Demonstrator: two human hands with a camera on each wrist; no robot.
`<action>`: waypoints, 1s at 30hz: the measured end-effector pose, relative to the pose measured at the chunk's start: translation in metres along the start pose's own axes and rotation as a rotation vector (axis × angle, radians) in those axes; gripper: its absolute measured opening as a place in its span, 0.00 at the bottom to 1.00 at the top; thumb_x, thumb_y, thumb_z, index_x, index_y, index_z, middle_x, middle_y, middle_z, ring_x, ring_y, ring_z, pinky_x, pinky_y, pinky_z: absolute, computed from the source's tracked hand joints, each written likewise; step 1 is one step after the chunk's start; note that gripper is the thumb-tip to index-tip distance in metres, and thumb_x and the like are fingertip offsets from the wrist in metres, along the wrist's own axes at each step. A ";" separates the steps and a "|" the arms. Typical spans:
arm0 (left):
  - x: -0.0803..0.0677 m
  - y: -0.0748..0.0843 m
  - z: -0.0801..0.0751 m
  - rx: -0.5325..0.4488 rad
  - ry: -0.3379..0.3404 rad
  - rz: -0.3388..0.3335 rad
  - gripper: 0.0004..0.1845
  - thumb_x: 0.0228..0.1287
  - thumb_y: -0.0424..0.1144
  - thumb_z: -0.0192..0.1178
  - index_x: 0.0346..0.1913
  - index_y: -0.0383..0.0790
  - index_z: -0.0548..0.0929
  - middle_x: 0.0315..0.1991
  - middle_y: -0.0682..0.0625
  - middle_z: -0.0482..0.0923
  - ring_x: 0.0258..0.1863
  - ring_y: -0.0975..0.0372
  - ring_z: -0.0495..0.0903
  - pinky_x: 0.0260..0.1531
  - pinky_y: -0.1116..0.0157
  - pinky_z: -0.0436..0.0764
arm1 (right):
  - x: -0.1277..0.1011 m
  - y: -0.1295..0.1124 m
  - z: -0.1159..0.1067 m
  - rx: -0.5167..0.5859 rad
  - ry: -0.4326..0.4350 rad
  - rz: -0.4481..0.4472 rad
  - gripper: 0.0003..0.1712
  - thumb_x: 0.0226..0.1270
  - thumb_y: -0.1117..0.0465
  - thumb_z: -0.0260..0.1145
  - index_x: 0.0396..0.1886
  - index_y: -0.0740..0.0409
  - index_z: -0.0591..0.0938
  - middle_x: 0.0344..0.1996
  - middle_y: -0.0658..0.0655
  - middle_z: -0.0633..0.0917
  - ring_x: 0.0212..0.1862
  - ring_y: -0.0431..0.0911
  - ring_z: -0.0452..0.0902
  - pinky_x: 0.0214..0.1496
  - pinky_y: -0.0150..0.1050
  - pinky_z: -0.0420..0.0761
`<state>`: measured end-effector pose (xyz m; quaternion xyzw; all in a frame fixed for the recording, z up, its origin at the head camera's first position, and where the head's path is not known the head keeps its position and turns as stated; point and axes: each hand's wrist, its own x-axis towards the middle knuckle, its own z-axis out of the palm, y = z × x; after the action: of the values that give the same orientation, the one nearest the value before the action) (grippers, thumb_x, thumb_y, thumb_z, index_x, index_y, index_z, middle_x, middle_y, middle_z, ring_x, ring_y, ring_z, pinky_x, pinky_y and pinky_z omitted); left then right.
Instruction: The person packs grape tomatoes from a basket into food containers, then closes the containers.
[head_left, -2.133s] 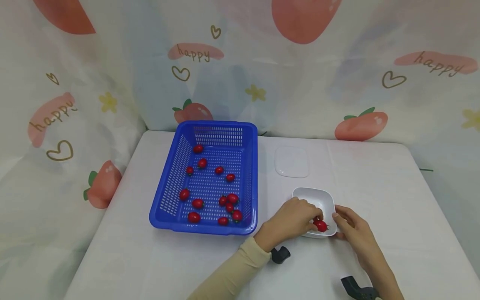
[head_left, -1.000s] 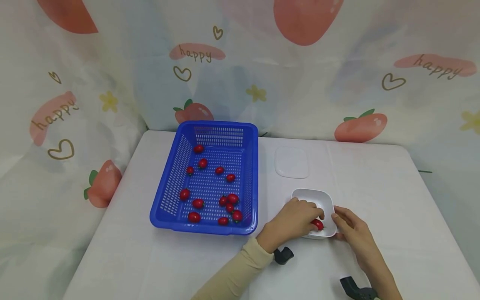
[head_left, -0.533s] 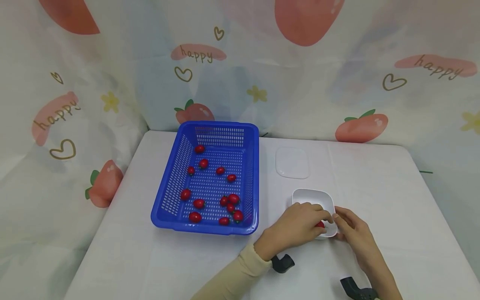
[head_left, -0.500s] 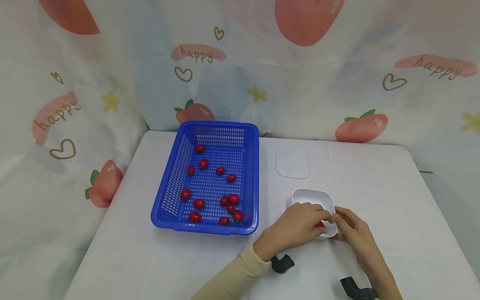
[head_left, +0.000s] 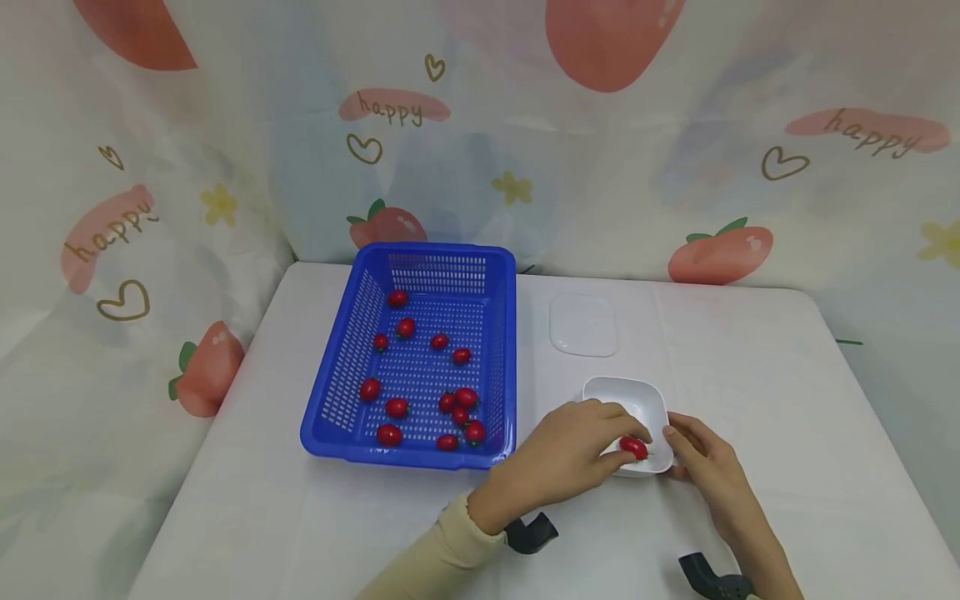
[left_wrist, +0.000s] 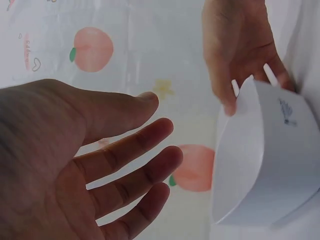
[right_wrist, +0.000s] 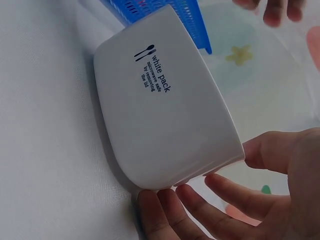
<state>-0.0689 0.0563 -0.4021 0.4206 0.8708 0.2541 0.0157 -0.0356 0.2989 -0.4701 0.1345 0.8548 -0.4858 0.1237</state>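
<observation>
A white square plastic container (head_left: 627,386) stands upright on the table in the head view. Inside lie red cherry tomatoes (head_left: 634,448), one clearly seen; the left hand may cover others. My left hand (head_left: 573,446) hovers over its near left side. In the left wrist view, that hand's thumb and fingers (left_wrist: 150,175) are spread apart and hold nothing. My right hand (head_left: 708,458) grips the container's right wall, thumb at the rim and fingers along the outside and low down. Printed lettering shows on the container wall (right_wrist: 160,100) in the right wrist view.
A blue mesh basket (head_left: 504,350) with several cherry tomatoes (head_left: 405,327) spread over its floor stands to the left. Behind the container a clear, flat lid (head_left: 583,325) lies on the white tablecloth (head_left: 750,367). A patterned cloth backdrop (head_left: 600,167) rises at the table's far edge.
My left hand dips deeper into the container, then draws back left with fingers parted, leaving the red tomato inside. My right hand keeps its grip on the container, which barely shifts.
</observation>
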 end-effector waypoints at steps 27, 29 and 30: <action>-0.063 -0.045 -0.094 0.005 0.029 -0.187 0.14 0.73 0.43 0.67 0.59 0.54 0.87 0.54 0.57 0.87 0.55 0.63 0.84 0.56 0.63 0.85 | 0.003 -0.001 0.002 0.045 -0.011 0.121 0.41 0.84 0.40 0.50 0.82 0.63 0.58 0.81 0.71 0.59 0.77 0.66 0.64 0.49 0.24 0.85; -0.067 -0.054 -0.097 -0.038 0.018 -0.219 0.14 0.73 0.43 0.66 0.59 0.54 0.86 0.54 0.57 0.87 0.54 0.63 0.84 0.55 0.63 0.85 | 0.003 -0.001 0.002 0.052 -0.013 0.124 0.41 0.84 0.40 0.50 0.82 0.63 0.58 0.81 0.71 0.58 0.78 0.66 0.63 0.50 0.26 0.85; -0.068 -0.058 -0.099 -0.059 0.013 -0.232 0.14 0.74 0.43 0.66 0.59 0.53 0.86 0.54 0.57 0.87 0.53 0.63 0.84 0.55 0.63 0.85 | 0.003 -0.001 0.002 0.056 -0.013 0.125 0.41 0.84 0.40 0.50 0.82 0.63 0.58 0.81 0.71 0.58 0.78 0.66 0.63 0.50 0.26 0.85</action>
<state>-0.0907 -0.0669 -0.3554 0.3145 0.9059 0.2788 0.0518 -0.0383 0.2973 -0.4716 0.1877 0.8299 -0.5019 0.1556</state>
